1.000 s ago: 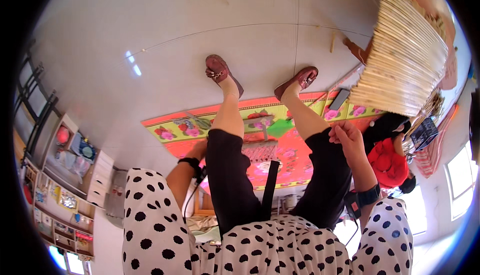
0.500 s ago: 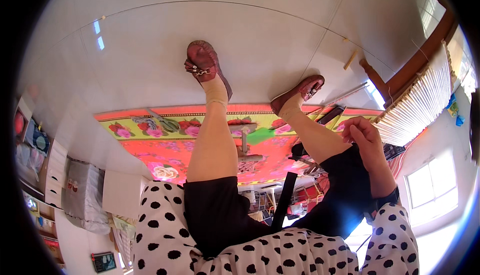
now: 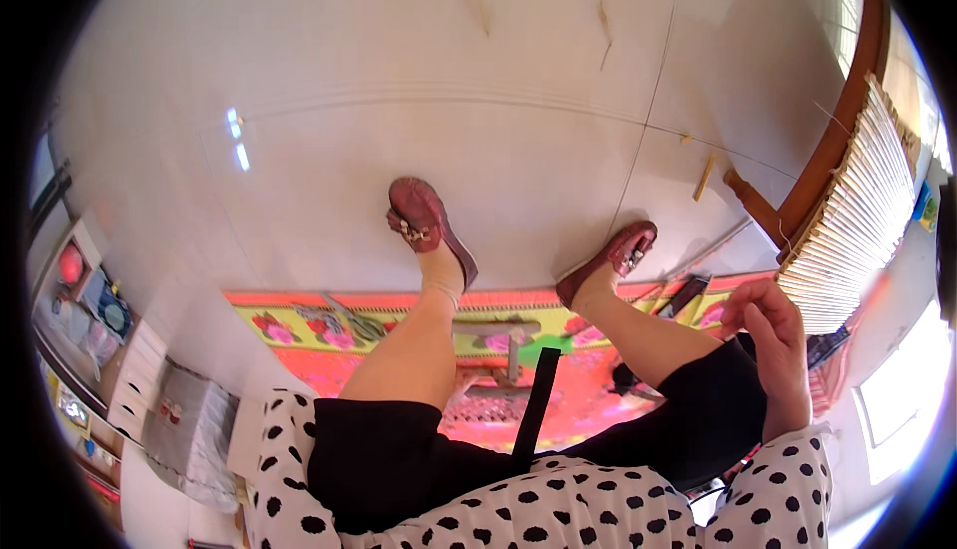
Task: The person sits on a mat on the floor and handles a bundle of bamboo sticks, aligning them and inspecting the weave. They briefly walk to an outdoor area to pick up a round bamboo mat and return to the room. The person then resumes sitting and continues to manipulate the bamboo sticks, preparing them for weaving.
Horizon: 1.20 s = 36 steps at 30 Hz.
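Note:
Over my right thigh, in black shorts, hangs my right hand. Its fingers curl loosely, apart from the thumb, and I see nothing held in it. Just beyond it is a screen of pale parallel stalks on a brown wooden frame. My left hand is out of sight; only the spotted left sleeve shows. Under my legs lies a red and yellow flowered mat. On it are grey shears, a wooden T-shaped piece and a dark flat object.
My two dark red shoes stand on the pale tiled floor, with bits of straw scattered about. At far left are a shelf with bags and a grey-covered piece of furniture. A black strap hangs before my lap.
The view has tilted, so the shoes and mat sit lower and more floor shows. My right hand stays over the right thigh, its fingers slightly looser.

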Motion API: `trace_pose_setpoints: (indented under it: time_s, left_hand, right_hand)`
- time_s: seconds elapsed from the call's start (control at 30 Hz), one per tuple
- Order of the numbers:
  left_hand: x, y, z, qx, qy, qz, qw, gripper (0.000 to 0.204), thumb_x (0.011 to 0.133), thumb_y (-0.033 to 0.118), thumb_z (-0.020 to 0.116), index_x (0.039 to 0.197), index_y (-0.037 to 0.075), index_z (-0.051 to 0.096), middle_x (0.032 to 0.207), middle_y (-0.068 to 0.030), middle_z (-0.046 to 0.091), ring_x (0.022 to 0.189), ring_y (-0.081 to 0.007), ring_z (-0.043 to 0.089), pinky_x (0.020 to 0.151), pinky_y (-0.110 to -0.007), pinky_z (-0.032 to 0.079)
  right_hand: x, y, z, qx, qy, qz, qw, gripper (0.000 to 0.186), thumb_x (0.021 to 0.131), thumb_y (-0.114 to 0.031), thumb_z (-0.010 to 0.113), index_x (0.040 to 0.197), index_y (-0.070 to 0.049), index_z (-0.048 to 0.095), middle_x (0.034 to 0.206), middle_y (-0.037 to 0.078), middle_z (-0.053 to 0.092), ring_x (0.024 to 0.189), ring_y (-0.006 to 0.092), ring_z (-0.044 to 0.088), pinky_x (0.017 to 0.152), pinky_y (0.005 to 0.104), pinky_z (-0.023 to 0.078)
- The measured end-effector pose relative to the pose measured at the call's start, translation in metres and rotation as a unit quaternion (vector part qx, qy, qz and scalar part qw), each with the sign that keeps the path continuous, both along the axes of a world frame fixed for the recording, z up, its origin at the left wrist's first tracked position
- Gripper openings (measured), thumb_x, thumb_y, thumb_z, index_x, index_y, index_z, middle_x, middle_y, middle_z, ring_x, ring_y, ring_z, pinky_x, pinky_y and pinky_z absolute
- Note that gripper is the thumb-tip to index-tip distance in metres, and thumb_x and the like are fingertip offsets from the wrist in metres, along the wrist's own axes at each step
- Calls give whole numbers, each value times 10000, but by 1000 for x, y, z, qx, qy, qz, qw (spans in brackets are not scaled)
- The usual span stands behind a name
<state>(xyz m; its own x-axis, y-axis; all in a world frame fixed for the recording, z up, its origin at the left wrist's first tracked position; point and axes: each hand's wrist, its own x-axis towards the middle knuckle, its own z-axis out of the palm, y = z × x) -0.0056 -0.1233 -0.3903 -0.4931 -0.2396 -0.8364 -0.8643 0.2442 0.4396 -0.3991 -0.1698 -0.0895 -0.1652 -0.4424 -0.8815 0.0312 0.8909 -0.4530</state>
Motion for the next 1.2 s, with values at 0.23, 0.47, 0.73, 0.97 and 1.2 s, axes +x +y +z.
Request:
trace_pose_setpoints:
  time_s: [0.23,0.47,0.73,0.97,1.2]
  left_hand:
    - [127,-45,17,155,50,-27,986,343,753,271,585,1012,47,573,991,-189,580,1019,-321,516,829,-393,423]
    - [41,-193,132,-280,118,-162,939,362,728,169,598,1055,30,525,1001,-189,547,917,-329,541,784,-399,447]
    - [-75,-188,333,-375,332,-60,863,300,744,50,570,1036,14,512,976,-149,540,716,-243,576,674,-315,474]
    - [-82,-85,403,-381,307,-225,843,294,736,64,591,1018,23,519,967,-122,512,759,-249,563,693,-318,466]
    - [-76,-58,450,-318,418,-148,838,278,742,27,555,1017,9,518,995,-96,513,757,-200,563,692,-287,459]
  right_hand:
    - [6,58,54,-170,184,61,966,202,787,-48,507,975,24,521,750,76,555,676,149,542,649,250,432]
    - [64,110,93,-291,403,188,847,256,786,-163,539,1010,-39,536,779,152,594,744,313,573,658,381,453]
    - [91,133,46,-284,375,352,809,317,767,-239,553,1016,-42,565,909,160,605,851,326,573,729,408,456]
    - [90,123,27,-291,414,351,788,284,751,-244,537,951,-51,598,905,143,614,861,315,572,726,402,454]
    - [101,110,23,-217,432,397,780,246,732,-208,525,848,-14,622,846,157,617,817,324,573,688,417,448]
